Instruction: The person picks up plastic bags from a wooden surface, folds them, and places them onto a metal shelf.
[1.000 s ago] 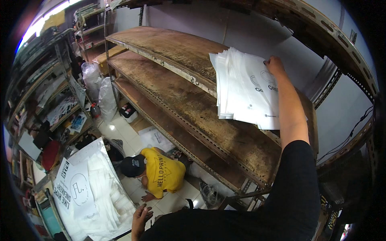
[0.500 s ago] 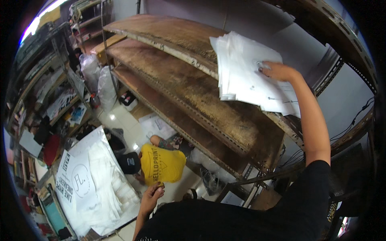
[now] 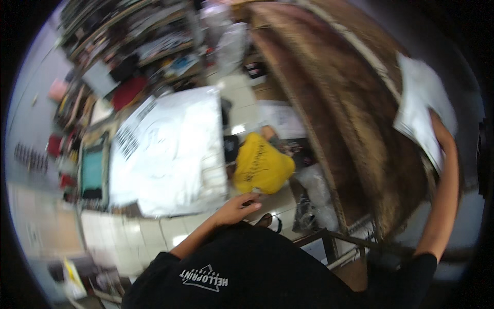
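On the top wooden shelf at the far right lies a stack of white sheets (image 3: 424, 95). My right hand (image 3: 441, 130) is against the stack's right part, its arm stretched out. Blur hides how its fingers are set, and whether they grip any sheet cannot be made out. My left hand (image 3: 239, 207) is held low in front of my body, fingers loosely stretched and apart, with nothing visible in them. Beyond it and to the left is a large pile of white printed sheets (image 3: 170, 154).
A person in a yellow shirt (image 3: 262, 164) crouches on the tiled floor (image 3: 242, 98) just beyond my left hand. Brown wooden shelves (image 3: 329, 108) run along the right. Cluttered racks (image 3: 154, 31) and clear plastic bags (image 3: 230, 49) stand at the back. A teal-faced frame (image 3: 92, 170) leans beside the pile.
My view has swung to the left, so the shelves and stack now sit farther right and the white pile nearer the middle. My right hand stays at the stack.
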Action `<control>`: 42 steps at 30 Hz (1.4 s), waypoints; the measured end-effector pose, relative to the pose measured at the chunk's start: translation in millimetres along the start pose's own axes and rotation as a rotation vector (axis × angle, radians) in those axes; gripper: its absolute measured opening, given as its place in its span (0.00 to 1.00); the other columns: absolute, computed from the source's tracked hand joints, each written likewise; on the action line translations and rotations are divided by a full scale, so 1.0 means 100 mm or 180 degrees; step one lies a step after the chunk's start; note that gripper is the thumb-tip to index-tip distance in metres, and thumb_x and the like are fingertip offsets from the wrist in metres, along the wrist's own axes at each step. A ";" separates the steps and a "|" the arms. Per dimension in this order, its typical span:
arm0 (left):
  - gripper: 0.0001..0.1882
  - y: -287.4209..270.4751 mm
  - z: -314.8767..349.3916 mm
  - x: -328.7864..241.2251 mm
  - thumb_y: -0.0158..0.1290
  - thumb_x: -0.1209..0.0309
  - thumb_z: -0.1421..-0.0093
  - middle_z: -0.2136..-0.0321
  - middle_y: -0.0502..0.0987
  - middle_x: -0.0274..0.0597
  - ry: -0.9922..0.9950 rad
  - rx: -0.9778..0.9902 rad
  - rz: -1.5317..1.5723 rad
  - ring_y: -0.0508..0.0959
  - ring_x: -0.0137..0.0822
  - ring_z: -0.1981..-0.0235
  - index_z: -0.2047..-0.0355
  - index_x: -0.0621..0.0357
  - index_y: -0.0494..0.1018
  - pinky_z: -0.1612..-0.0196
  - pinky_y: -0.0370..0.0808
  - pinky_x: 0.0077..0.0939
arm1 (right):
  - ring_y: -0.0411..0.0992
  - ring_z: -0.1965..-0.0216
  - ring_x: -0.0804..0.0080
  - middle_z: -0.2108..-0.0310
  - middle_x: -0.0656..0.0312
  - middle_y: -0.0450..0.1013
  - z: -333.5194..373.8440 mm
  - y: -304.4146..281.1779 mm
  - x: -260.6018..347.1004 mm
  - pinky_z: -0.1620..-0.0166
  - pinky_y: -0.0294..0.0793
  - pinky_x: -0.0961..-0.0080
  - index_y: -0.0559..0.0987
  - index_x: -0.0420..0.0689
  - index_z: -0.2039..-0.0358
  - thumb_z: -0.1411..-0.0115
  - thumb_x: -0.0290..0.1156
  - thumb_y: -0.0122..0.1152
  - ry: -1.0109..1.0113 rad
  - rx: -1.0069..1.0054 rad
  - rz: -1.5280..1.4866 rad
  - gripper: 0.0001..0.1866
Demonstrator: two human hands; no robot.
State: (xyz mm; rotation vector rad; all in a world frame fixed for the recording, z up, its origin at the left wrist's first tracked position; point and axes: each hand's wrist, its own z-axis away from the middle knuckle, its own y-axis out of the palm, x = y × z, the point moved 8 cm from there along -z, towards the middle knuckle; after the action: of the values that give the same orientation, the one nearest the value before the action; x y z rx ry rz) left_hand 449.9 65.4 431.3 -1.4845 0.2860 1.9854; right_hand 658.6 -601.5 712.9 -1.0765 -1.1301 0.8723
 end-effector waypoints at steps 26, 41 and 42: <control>0.26 -2.09 1.97 1.68 0.53 0.58 0.30 0.56 0.79 0.46 -0.0142 -0.0219 0.1268 0.80 0.31 0.62 0.39 0.63 0.68 0.55 0.77 0.27 | 0.44 0.24 0.57 0.25 0.53 0.49 2.14 1.11 3.65 0.25 0.42 0.54 0.56 0.47 0.27 0.24 0.51 0.34 -0.1196 -0.1731 0.0524 0.32; 0.29 -2.13 3.18 1.70 0.57 0.56 0.33 0.51 0.80 0.51 -0.0755 -0.1307 0.0823 0.79 0.40 0.50 0.39 0.63 0.69 0.47 0.75 0.34 | 0.71 0.42 0.55 0.42 0.48 0.72 3.08 4.37 6.68 0.42 0.71 0.64 0.73 0.39 0.40 0.38 0.33 0.66 -0.2221 0.0656 -0.1546 0.27; 0.29 -2.21 3.31 1.75 0.57 0.56 0.33 0.51 0.80 0.51 -0.0560 -0.1636 0.0668 0.78 0.39 0.50 0.40 0.64 0.70 0.47 0.74 0.34 | 0.71 0.43 0.56 0.42 0.49 0.71 3.13 4.44 6.79 0.43 0.72 0.65 0.73 0.40 0.40 0.38 0.35 0.66 -0.2166 0.0718 -0.1792 0.27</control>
State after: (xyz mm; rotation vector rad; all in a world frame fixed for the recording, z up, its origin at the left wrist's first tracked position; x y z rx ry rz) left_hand 295.4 471.7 425.4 -1.6155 -0.1669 2.4702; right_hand 500.8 222.8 485.7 -0.2228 -1.7347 0.8953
